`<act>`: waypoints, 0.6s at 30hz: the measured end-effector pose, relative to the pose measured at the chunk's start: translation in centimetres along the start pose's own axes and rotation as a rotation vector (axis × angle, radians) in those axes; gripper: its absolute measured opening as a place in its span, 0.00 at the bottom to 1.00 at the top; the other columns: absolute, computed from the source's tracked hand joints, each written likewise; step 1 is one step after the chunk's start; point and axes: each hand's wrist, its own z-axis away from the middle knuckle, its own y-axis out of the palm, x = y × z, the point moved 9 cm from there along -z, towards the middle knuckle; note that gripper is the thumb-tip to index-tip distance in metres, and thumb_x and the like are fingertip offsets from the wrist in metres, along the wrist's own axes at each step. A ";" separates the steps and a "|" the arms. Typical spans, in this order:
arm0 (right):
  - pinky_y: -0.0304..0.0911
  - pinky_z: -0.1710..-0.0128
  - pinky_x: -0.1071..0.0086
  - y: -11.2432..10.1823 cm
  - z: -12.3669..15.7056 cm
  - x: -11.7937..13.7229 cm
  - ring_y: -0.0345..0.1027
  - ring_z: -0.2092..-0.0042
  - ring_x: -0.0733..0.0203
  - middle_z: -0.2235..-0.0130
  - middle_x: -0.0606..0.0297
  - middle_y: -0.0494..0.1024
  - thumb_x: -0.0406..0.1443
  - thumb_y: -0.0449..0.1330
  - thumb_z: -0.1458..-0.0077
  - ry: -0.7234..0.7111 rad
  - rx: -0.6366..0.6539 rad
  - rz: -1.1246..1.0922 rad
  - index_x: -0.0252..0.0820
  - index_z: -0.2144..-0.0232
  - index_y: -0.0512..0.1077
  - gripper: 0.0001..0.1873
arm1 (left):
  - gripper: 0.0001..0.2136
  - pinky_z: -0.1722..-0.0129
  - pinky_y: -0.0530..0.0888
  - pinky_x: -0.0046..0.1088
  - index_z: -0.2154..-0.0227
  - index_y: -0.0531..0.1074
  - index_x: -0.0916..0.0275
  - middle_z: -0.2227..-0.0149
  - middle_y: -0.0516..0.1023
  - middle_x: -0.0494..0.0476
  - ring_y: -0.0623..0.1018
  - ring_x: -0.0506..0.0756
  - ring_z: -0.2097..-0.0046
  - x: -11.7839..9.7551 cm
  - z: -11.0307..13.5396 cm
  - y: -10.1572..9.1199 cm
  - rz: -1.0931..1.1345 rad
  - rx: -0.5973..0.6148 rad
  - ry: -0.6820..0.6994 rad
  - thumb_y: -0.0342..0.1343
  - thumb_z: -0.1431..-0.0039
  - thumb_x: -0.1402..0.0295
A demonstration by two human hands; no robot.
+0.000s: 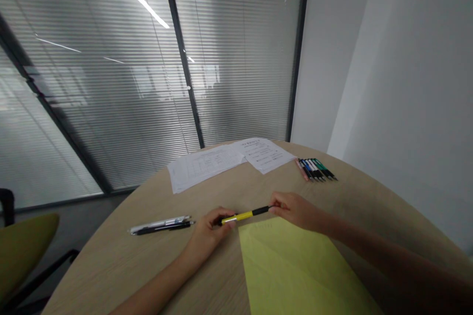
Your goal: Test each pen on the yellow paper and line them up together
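A yellow pen [242, 216] with a black grip spans the gap between my two hands, just above the top edge of a yellow sheet of paper [291, 266]. My left hand [212, 229] is closed on the pen's back end, thumb and fingers pinching it. At the black tip end, the fingers of my right hand [290, 208] are pinched together on the point. Left of my left hand lie a white pen [158, 223] and a black pen [162, 229], side by side on the table.
Printed white sheets [207, 165] lie toward the far edge of the round wooden table [221, 194]. A row of several pens [316, 170] sits at the back right. A green chair [25, 246] stands at the left. Beyond the table are a glass partition with blinds [236, 83] and a white wall [406, 83].
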 end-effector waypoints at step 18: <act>0.55 0.58 0.63 0.7 3.0 8.6 0.61 0.56 0.57 0.57 0.56 0.71 0.35 0.50 0.46 -0.557 -0.203 0.461 0.40 0.53 0.62 0.17 | 0.10 0.74 0.66 0.24 0.84 0.72 0.62 0.81 0.74 0.51 0.71 0.52 0.76 -1.7 2.3 2.6 0.016 0.024 -0.133 0.53 0.58 0.63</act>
